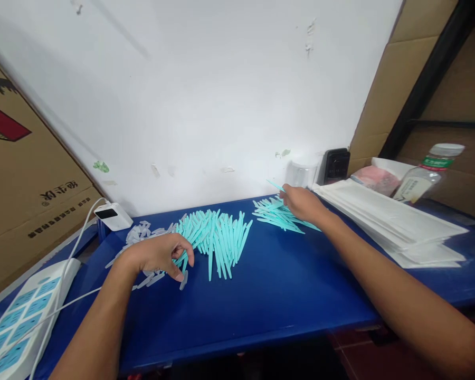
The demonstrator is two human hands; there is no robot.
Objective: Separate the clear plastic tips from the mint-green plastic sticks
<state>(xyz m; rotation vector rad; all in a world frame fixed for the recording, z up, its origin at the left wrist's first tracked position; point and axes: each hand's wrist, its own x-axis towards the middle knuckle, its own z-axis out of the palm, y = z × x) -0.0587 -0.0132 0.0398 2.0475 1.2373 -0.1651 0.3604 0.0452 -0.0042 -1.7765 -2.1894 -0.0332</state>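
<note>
Fingers (187, 248) of the left hand (154, 256) are curled, the thumb standing apart from the forefinger, over the left edge of the larger turquoise pile (225, 243), a heap of slim, pointed sticks on the blue table (253, 306). One small translucent piece (184, 281) lies at the thumb tip, to the near left of the larger turquoise pile; whether thumb and piece touch, one cannot tell. More translucent pieces (140, 231) are scattered left of the larger turquoise pile, partly hidden by the left hand. To the right of the larger turquoise pile, the right hand (303, 205) has its fingers pinched together on a single turquoise stick (276, 185), which points up and to the left above a smaller turquoise pile (277, 216). Farther right of the larger turquoise pile are a stack of flat white items (391, 216) and a clear bottle (417, 182) with a white cap; behind it to the right, by the wall (221, 95), stand a clear container (304, 171) and a black object (336, 166). Well left of it are a white device (114, 216) with a dark screen and, nearer, a power strip (27, 324).
</note>
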